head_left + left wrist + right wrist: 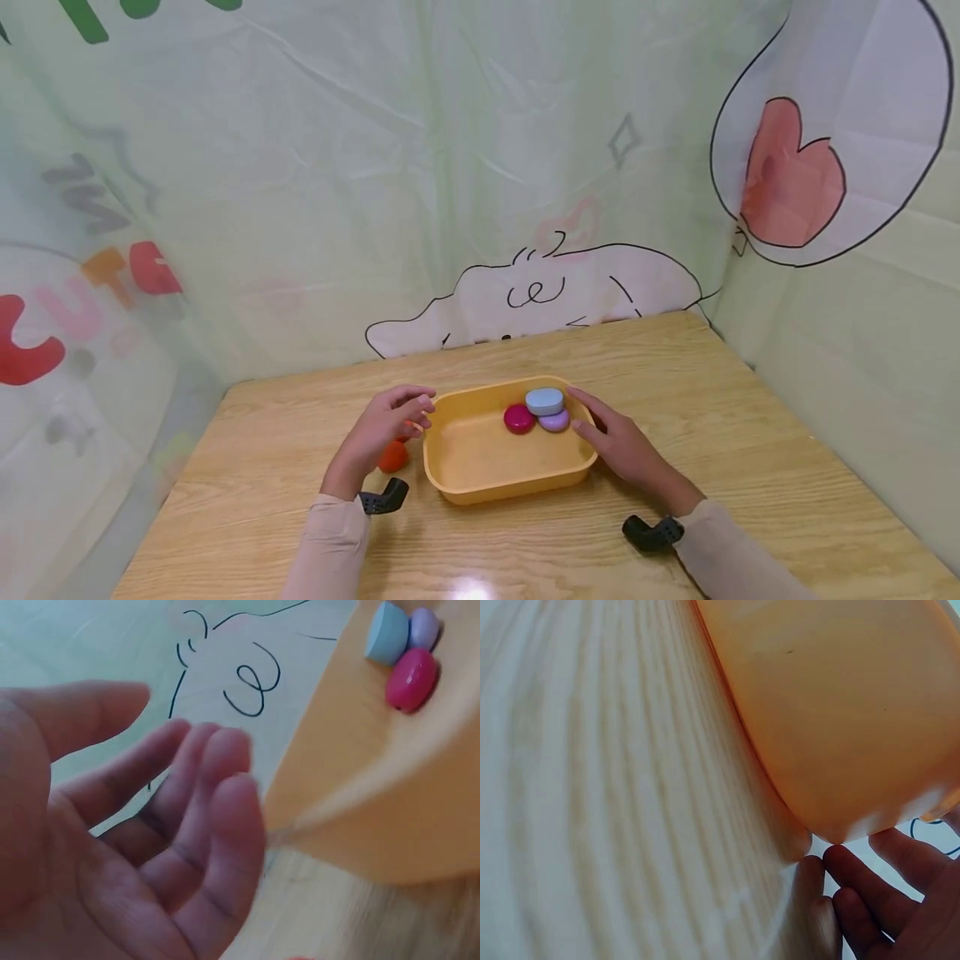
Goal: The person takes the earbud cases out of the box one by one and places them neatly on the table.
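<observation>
A yellow-orange plastic tray with rounded corners sits on the table. Grouped at its far right end are a light blue rounded block, a purple oval piece and a magenta oval piece. My left hand hovers just outside the tray's left rim, fingers loosely bent, nothing in it. Below that hand, partly hidden by it, lies a round orange-red object. My right hand is at the tray's right end, thumb over the rim, extended fingertips against the outer wall.
The wooden table ends at a printed curtain behind and on both sides. A black strap device is on the left wrist and another black device on the right.
</observation>
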The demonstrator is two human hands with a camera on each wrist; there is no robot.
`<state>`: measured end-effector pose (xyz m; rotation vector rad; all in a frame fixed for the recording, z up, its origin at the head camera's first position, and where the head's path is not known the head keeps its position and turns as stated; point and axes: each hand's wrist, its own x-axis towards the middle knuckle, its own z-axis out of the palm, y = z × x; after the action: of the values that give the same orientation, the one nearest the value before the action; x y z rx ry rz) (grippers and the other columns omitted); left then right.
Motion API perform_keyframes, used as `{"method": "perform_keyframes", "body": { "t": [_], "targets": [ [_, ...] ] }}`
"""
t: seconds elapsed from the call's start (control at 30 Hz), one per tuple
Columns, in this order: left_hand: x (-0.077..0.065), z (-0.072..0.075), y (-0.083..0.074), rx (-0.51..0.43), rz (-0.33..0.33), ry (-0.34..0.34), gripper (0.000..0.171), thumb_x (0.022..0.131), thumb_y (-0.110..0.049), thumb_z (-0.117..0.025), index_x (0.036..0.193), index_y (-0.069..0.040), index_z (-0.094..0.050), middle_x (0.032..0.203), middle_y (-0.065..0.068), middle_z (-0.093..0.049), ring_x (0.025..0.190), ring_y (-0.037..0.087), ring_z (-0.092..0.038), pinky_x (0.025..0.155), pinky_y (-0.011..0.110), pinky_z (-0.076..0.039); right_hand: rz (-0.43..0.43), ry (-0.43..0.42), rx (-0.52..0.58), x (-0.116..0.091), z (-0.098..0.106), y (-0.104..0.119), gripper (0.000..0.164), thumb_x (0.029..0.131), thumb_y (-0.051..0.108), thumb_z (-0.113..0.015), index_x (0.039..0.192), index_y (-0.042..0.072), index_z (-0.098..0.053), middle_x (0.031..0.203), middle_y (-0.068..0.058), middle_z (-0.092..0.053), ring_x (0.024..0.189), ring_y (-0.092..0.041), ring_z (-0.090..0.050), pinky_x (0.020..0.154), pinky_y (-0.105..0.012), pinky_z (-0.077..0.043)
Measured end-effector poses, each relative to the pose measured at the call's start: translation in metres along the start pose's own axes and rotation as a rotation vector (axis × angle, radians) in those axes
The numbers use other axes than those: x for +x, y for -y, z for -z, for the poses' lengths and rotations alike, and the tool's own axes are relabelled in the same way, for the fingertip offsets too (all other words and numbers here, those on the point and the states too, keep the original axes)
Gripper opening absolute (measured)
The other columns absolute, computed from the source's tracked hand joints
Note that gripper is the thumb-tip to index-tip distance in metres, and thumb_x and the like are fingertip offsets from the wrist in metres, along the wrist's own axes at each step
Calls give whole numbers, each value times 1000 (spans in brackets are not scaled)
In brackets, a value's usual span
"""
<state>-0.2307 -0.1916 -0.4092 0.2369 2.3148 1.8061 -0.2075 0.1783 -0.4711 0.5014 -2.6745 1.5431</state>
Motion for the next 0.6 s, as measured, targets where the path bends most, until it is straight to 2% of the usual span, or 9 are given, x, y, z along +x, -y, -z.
{"method": "perform_keyframes", "body": {
  "t": [0.13,0.23,0.43,0.6],
  "targets": [
    [10,-8,-8,29,15,81,48,100,-34,-63,129,4,-61,121,24,-62,96,24,-65,83,34,-56,-3,2,6,0,1,1,55,105,23,-53,156,14,-35,158,-19,-34,143,-42,-34,106,-53,-37],
    [19,-14,-13,32,25,96,48,99,-37,-63,125,3,-63,121,23,-62,98,25,-65,85,35,-56,-6,5,10,-1,2,2,55,105,23,-53,157,14,-35,158,-20,-33,142,-42,-34,106,-54,-37],
    [32,-24,-21,-4,-3,144,43,101,-34,-62,124,2,-63,125,27,-60,108,37,-64,90,38,-55,-4,4,14,-1,1,1,55,105,24,-53,157,15,-35,158,-19,-34,142,-42,-35,105,-54,-39],
    [41,-32,-25,-16,-2,191,40,101,-33,-61,124,0,-63,126,26,-61,112,36,-64,97,39,-51,-1,2,13,0,1,-1,55,105,24,-53,156,15,-36,157,-19,-35,142,-41,-35,106,-54,-38]
  ]
}}
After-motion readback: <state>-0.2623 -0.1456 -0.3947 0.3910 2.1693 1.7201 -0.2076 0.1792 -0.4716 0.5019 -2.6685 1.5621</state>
